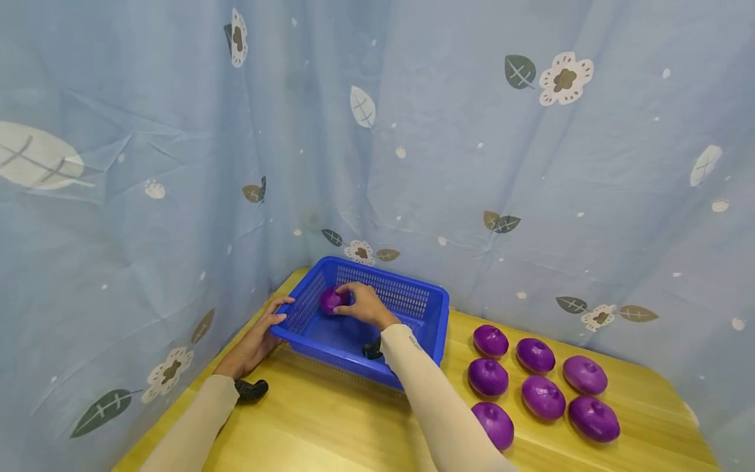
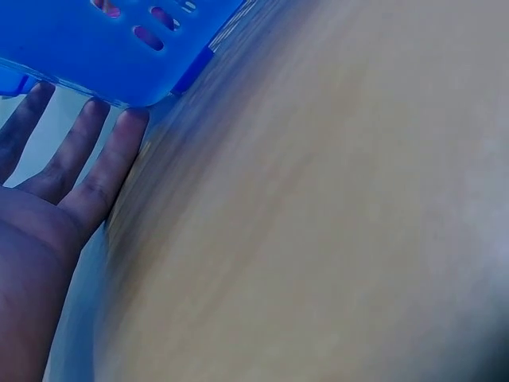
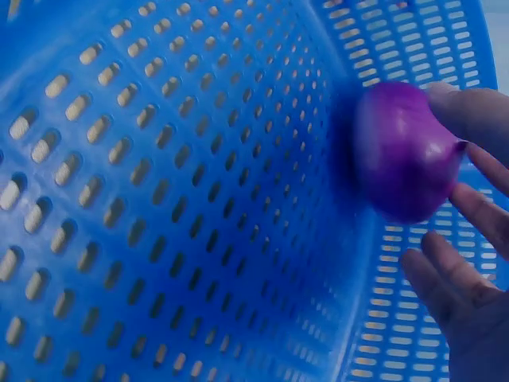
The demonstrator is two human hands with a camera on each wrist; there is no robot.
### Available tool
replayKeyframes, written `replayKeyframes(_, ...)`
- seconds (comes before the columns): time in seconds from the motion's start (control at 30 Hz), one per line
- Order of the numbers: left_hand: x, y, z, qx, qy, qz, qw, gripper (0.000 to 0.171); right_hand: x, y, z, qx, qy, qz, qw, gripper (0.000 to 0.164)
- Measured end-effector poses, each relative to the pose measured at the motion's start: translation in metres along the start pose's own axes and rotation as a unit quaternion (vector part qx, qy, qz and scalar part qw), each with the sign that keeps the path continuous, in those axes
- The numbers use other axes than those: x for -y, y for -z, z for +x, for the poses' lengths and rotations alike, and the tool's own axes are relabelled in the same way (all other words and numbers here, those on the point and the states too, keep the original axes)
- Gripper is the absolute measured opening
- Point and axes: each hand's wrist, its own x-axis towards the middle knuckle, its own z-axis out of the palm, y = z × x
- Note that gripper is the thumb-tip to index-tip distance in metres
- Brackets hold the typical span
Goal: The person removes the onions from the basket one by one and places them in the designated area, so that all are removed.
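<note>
A blue plastic basket (image 1: 436,328) with slotted walls stands on the table at the back left. Inside it, close to the left end wall, is a purple onion (image 1: 330,301). My right hand (image 1: 362,305) reaches in and holds this onion between thumb and fingers. In the right wrist view the onion (image 3: 406,151) sits low by the slotted wall, its pointed tip toward the fingers. At the basket's left corner my left hand (image 1: 259,337) touches the rim. The left wrist view shows its fingers (image 2: 111,163) fairly straight, with the tips against the basket edge.
Several purple onions (image 1: 542,398) lie in loose rows on the yellow wooden table (image 1: 318,426), right of the basket. A blue patterned curtain (image 1: 436,164) hangs behind and left of the table. Small black devices (image 1: 251,391) sit at both wrists.
</note>
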Motion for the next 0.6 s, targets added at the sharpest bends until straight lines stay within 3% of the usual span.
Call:
replayKeyframes(0.2, 0.0017, -0.0011, -0.0001, -0.007, 0.003, -0.009, 0.9999, 0.041, 0.0013, -0.0021, 0.0003, 0.028, -0.005, -0.040, 0.999, 0.056)
replayKeyframes(0.4, 0.0004, -0.0024, -0.0004, 0.000, 0.005, -0.020, 0.9998, 0.039, 0.0012, -0.0043, -0.0020, 0.042, -0.010, -0.006, 0.999, 0.046)
replayKeyframes(0.6, -0.0025, -0.0022, 0.0015, -0.009, 0.009, -0.022, 0.9997, 0.038, 0.0026, -0.0041, -0.0011, 0.073, 0.000, -0.006, 0.997, 0.050)
